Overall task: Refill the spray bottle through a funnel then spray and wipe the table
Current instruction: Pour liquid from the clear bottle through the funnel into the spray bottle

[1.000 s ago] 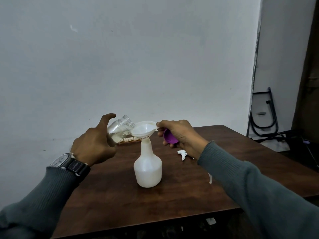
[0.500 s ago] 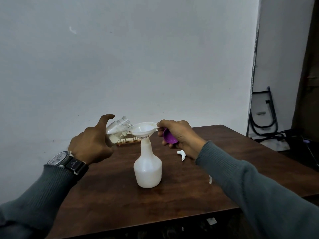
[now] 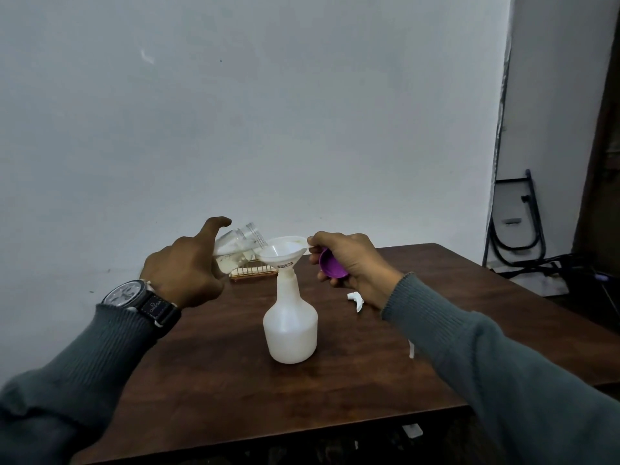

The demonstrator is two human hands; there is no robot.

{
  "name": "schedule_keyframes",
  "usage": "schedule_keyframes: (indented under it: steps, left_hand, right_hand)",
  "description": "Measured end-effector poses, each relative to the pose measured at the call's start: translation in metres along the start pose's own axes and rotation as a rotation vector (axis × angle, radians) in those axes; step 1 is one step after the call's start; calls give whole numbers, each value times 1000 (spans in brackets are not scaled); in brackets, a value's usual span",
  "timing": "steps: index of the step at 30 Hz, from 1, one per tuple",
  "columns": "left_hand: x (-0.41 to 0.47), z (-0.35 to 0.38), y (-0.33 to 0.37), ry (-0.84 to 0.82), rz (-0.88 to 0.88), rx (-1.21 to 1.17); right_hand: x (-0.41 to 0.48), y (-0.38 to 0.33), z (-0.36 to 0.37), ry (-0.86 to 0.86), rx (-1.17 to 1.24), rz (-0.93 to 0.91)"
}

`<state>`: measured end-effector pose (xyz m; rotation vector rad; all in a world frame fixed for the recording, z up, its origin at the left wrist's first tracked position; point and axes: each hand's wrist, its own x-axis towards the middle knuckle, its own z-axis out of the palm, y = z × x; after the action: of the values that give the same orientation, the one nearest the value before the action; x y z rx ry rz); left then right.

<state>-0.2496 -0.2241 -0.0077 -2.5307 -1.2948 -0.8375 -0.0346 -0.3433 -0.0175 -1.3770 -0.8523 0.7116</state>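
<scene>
Spray bottle [image 3: 290,325]: white, upright on the brown table [image 3: 214,380], near the middle, cap off.
Funnel [image 3: 281,252]: white, stem seated in the bottle's neck, bowl upward, a small label on its side.
Left hand [image 3: 188,268]: closed round a clear jar [image 3: 236,246], forefinger lifted off it and pointing up; dark watch [image 3: 142,297] on the wrist, grey sleeve below.
Jar: tipped towards the right, open mouth touching or just over the funnel's left rim; pale liquid lying in its lower side.
Right hand [image 3: 349,263]: thumb and forefinger pinching the tab on the funnel's right rim; remaining fingers curled round a purple lid [image 3: 332,265] held against the palm.
Spray head [image 3: 356,299]: white, lying on the table just right of the bottle, partly hidden behind the right wrist.
Small rack [image 3: 253,271]: tan, slatted, at the table's far edge by the wall, behind the jar.
Background: pale wall; black folded frame [image 3: 518,223] leaning in the right corner.
</scene>
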Motion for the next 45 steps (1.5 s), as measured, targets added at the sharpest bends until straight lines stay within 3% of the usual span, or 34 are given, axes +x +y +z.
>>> schedule_keyframes:
  steps: [45]
  left_hand:
    - [11,-7,-7,-4,64,136]
  right_hand:
    - [6,3,-1,-24,21,8]
